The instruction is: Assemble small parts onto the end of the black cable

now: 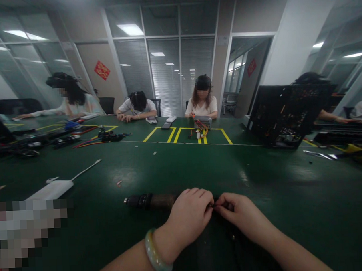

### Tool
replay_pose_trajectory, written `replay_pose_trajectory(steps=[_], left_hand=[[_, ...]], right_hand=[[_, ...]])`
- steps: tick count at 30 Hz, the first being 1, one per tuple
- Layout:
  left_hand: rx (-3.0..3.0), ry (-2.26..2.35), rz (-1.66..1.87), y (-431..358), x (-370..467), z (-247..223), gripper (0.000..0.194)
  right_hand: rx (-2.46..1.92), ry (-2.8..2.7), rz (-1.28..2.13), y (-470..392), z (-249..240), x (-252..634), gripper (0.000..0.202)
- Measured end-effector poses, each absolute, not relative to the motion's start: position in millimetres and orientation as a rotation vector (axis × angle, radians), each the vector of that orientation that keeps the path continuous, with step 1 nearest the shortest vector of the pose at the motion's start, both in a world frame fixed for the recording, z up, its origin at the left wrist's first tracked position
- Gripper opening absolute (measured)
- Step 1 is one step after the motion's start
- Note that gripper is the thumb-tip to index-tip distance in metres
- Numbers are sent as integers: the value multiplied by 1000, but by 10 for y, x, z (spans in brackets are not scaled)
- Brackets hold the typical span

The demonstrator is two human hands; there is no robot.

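A dark, tube-shaped tool with a ribbed black collar and a silver tip point(161, 201) lies on the green table, pointing left. My left hand point(190, 211), with a pale green bangle point(157, 254) at the wrist, is closed over its right end and hides that part. My right hand point(242, 212) meets it fingertip to fingertip, thumb and index finger pinched. A tiny dark piece with a glint shows between the two hands, too small to name. Below them on the table is something dark, its shape hard to make out.
A white power strip point(53, 191) lies at left beside a pixelated patch. Wire bundles point(104, 135) lie at far left. A tall black computer case point(280, 117) stands at right. Yellow tape marks the far side, where several people sit, one behind a grey box with coloured wires point(202, 121).
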State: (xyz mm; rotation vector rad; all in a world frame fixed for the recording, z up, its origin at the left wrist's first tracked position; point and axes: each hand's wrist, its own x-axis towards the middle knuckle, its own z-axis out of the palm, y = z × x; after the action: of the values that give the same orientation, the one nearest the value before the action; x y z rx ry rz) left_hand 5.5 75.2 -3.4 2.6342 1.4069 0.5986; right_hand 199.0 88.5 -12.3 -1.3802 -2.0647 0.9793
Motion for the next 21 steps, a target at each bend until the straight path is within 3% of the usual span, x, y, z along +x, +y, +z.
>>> replay_pose_trajectory(steps=[21], left_hand=[[2701,1406,548,809,45,-3,11]], right_hand=[[-1369,-2055,861,917,-145,1959,11]])
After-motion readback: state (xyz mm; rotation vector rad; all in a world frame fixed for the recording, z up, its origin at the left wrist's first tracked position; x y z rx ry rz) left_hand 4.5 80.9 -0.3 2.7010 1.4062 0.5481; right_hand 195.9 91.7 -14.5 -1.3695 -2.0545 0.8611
